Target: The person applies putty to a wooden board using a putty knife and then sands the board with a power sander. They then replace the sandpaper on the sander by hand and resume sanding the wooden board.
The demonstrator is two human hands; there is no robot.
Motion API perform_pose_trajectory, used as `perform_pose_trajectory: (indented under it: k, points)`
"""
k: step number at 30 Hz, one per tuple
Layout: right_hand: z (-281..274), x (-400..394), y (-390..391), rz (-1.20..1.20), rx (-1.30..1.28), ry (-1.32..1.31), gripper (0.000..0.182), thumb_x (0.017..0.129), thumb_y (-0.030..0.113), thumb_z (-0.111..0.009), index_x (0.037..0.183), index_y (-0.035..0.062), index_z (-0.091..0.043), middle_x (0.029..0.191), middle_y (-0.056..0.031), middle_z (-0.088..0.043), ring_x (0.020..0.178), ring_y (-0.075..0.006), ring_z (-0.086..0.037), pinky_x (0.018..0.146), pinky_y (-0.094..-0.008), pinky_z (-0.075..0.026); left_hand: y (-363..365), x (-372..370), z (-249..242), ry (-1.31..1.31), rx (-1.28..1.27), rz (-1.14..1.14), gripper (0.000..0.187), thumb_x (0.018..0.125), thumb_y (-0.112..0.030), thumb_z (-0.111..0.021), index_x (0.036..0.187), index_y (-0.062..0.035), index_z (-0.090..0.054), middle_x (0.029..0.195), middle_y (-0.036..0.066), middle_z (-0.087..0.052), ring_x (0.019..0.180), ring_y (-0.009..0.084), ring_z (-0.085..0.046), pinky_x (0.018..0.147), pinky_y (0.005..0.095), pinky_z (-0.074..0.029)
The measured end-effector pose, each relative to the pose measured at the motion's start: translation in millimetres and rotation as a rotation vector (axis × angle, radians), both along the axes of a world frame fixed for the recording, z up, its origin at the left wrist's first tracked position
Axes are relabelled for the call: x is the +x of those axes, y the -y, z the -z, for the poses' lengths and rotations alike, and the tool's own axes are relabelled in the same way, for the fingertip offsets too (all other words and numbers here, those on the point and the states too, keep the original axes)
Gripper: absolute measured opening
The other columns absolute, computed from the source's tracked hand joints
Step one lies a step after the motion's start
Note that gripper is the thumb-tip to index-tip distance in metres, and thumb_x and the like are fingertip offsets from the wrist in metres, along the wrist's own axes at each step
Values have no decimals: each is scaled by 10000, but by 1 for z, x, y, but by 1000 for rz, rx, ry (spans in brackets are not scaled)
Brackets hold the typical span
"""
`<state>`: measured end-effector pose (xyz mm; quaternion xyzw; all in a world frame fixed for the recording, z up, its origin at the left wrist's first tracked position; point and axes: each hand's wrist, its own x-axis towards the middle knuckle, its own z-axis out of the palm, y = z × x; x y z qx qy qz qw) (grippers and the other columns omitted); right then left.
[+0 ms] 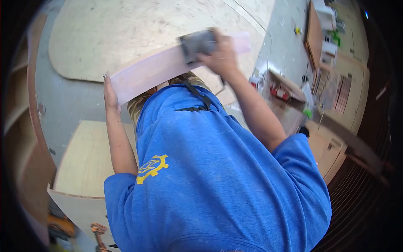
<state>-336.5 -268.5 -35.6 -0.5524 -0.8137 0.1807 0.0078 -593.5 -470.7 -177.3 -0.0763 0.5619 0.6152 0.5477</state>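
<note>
A long, pale, gently curved board (147, 72) lies slantwise across my lap. My left hand (111, 93) grips its left end, with the thumb up along the end edge. In my right hand (221, 55), blurred by motion, is a dark grey sanding block (194, 46), its sharp detail lost in the blur. The block rests against the board's upper face, right of the middle. The board's right end sticks out beyond my right hand.
A large round-cornered plywood panel (92, 38) lies ahead on the grey floor. Curved shelving (35, 105) stands at the left, a pale wooden panel (86, 157) nearby. An orange power tool (98, 230) is at the lower left. Boxes and boards (314, 38) line the right.
</note>
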Motion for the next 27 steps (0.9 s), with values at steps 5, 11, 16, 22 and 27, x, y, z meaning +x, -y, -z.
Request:
perform_pose_trajectory:
  k: [5,11,16,22,27]
  points:
    - [-23,-60,40,-98,-238,-49,762,672,210,-800,1338,239,-429,1125,-249,-484,977,-451,-613,821,-491,-538,0,-6,30,-672,-298,147,585,1020,-420,-384,1374,41,-448,1358,197,-519,1260,277,-495,1058,354,-366]
    - [-19,9,-14,166,-166,14,839,632,251,-797,1377,244,-411,1133,-275,-494,965,-432,-617,833,-467,-546,1,-18,39,-744,-343,177,544,1013,-400,-412,1315,42,-508,1264,188,-586,1147,270,-569,969,357,-429]
    - [3,106,-77,379,-9,28,928,557,252,-777,1400,255,-389,1164,-237,-474,962,-411,-636,834,-437,-556,0,-15,25,-840,-418,180,532,1006,-408,-412,1287,23,-546,1225,179,-613,1120,268,-586,945,361,-440]
    - [13,228,-161,506,71,22,960,559,285,-784,1415,179,-361,1170,-271,-544,909,-370,-668,795,-405,-573,-2,-19,26,-913,-470,205,526,999,-411,-415,1282,7,-563,1231,182,-616,1123,288,-591,951,369,-438]
    - [7,305,-121,640,-1,-319,929,569,228,-838,1359,98,-367,1032,-215,-641,787,-257,-685,681,-355,-580,2,-43,31,-1231,-626,392,518,980,-409,-446,1296,-13,-550,1271,207,-590,1172,344,-562,997,404,-414]
